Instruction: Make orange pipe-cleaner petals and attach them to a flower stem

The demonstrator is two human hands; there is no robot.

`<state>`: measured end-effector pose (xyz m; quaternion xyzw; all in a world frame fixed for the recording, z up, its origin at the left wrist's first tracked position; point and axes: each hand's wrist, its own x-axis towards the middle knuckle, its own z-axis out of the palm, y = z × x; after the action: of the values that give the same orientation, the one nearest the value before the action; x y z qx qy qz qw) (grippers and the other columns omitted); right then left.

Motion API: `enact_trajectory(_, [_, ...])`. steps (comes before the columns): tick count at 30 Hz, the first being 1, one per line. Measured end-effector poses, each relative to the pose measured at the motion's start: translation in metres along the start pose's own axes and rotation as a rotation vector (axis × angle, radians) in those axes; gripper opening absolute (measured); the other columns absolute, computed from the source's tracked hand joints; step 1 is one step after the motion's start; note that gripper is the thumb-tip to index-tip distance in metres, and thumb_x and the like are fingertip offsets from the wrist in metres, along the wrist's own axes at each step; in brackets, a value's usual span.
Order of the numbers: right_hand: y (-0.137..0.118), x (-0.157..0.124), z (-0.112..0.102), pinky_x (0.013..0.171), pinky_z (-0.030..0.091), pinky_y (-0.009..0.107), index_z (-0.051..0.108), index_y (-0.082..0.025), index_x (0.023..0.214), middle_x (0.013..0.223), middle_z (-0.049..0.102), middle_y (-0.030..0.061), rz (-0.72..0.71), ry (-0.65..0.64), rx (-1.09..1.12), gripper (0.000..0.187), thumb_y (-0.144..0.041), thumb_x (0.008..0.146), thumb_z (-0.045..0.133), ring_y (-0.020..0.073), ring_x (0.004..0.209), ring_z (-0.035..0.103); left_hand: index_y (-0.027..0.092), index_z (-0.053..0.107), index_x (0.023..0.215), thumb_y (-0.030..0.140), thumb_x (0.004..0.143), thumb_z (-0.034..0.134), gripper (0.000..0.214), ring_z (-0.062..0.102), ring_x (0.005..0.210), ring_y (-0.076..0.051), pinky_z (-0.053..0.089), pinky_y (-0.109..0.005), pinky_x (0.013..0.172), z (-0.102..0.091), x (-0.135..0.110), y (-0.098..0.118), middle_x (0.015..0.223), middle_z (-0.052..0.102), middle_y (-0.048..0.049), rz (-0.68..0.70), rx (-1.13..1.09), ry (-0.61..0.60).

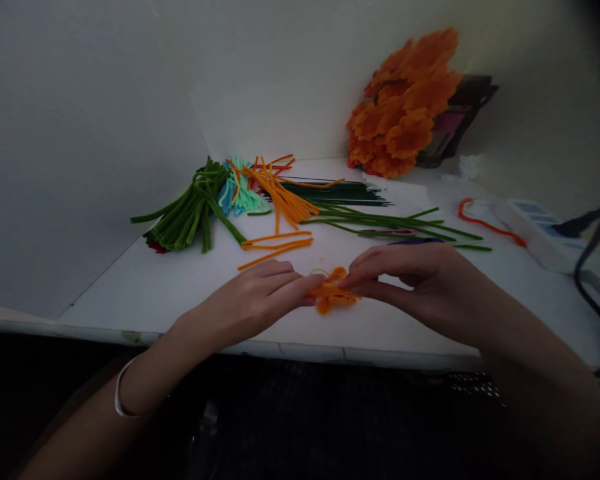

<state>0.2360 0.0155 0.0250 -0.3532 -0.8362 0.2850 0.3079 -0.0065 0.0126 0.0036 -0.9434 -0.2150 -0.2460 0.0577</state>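
Near the table's front edge, my left hand (260,300) and my right hand (420,280) meet over an orange pipe-cleaner flower (336,299). Both hands pinch it between thumb and fingers, the left at its left side, the right at its upper right. Looped orange petals stick out above and below the fingertips; the fingers hide part of it. Just beyond my left hand lie a few loose orange pipe cleaners (277,245). A larger pile of orange pipe cleaners (285,197) sits behind them.
Green pipe cleaners (180,217) are bundled at the left, beside light-blue ones (243,193). Dark green stems (335,193) lie behind long green pipe cleaners (385,219). Finished orange flowers (405,107) stand at the back right. A power strip (543,230) with a black cable lies at right.
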Motion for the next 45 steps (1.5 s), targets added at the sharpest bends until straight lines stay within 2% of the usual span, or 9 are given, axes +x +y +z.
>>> enact_trajectory(15, [-0.001,-0.002,-0.006,0.065,0.050,0.024,0.072,-0.025,0.086,0.086,0.072,-0.0002,0.001,-0.067,-0.010,0.011,-0.030,0.083,0.062,0.0145,0.076,0.065,0.014,0.059,0.101,0.019,0.095,0.040,0.020,0.062,0.077,-0.014,0.050,-0.023,0.072,0.003,-0.002,-0.003,0.084,0.067,-0.0063,-0.012,-0.165,0.042])
enact_trajectory(17, [-0.001,-0.002,-0.006,0.067,0.051,0.025,0.071,-0.024,0.089,0.087,0.071,0.0008,-0.026,-0.046,-0.054,0.012,-0.029,0.084,0.061,0.0149,0.077,0.065,0.015,0.060,0.099,0.018,0.094,0.044,0.017,0.061,0.074,-0.012,0.050,-0.021,0.069,0.005,0.000,-0.001,0.082,0.067,-0.0048,-0.096,-0.261,0.065])
enact_trajectory(19, [-0.002,-0.001,-0.003,0.070,0.051,0.026,0.069,-0.024,0.094,0.090,0.070,0.0023,-0.098,0.005,-0.136,0.014,-0.026,0.085,0.060,0.0160,0.080,0.064,0.015,0.062,0.094,0.019,0.092,0.048,0.014,0.059,0.065,-0.010,0.049,-0.018,0.063,0.007,0.002,0.002,0.075,0.066,-0.0021,-0.265,-0.415,0.084])
enact_trajectory(23, [-0.001,0.000,0.013,0.074,0.051,0.029,0.064,-0.022,0.109,0.095,0.065,0.0060,-0.301,0.131,-0.333,0.024,-0.021,0.086,0.058,0.0174,0.085,0.062,0.014,0.062,0.084,0.026,0.091,0.050,0.018,0.056,0.053,-0.008,0.047,-0.018,0.050,0.011,0.008,0.010,0.064,0.062,0.0002,-0.629,-0.903,0.157])
enact_trajectory(26, [0.002,0.001,0.030,0.075,0.051,0.028,0.063,-0.017,0.107,0.093,0.065,0.0076,-0.386,0.208,-0.479,0.022,-0.015,0.085,0.056,0.0169,0.084,0.061,0.013,0.062,0.084,0.024,0.088,0.055,0.013,0.060,0.053,-0.008,0.046,-0.016,0.048,0.015,0.011,0.016,0.063,0.063,0.0009,-0.729,-1.165,0.212])
enact_trajectory(30, [0.005,0.000,0.040,0.071,0.052,0.028,0.061,-0.017,0.106,0.090,0.067,0.0068,-0.492,0.324,-0.540,0.022,-0.011,0.086,0.056,0.0157,0.080,0.061,0.013,0.062,0.080,0.025,0.082,0.062,0.011,0.060,0.052,-0.007,0.043,-0.014,0.047,0.019,0.013,0.018,0.064,0.063,0.0024,-0.859,-1.302,0.331])
enact_trajectory(32, [0.006,0.000,0.038,0.069,0.052,0.028,0.061,-0.017,0.106,0.089,0.068,0.0065,-0.526,0.355,-0.544,0.022,-0.008,0.085,0.056,0.0153,0.079,0.062,0.014,0.062,0.078,0.027,0.081,0.063,0.014,0.059,0.050,-0.005,0.042,-0.014,0.045,0.019,0.013,0.017,0.066,0.063,0.0027,-0.918,-1.381,0.319])
enact_trajectory(40, [0.013,0.002,0.026,0.072,0.053,0.030,0.062,-0.018,0.103,0.088,0.069,0.0068,-0.651,0.326,-0.517,0.022,-0.009,0.083,0.061,0.0155,0.081,0.062,0.015,0.063,0.076,0.028,0.081,0.064,0.015,0.058,0.050,-0.004,0.040,-0.013,0.044,0.012,0.009,0.011,0.068,0.062,0.0039,-0.901,-1.473,0.097])
enact_trajectory(45, [0.016,0.003,0.028,0.072,0.053,0.032,0.061,-0.015,0.102,0.089,0.069,0.0095,-0.678,0.286,-0.535,0.019,-0.011,0.084,0.060,0.0174,0.081,0.062,0.014,0.062,0.076,0.027,0.082,0.063,0.014,0.058,0.051,-0.004,0.041,-0.013,0.046,0.014,0.010,0.011,0.067,0.061,0.0041,-0.889,-1.437,0.136])
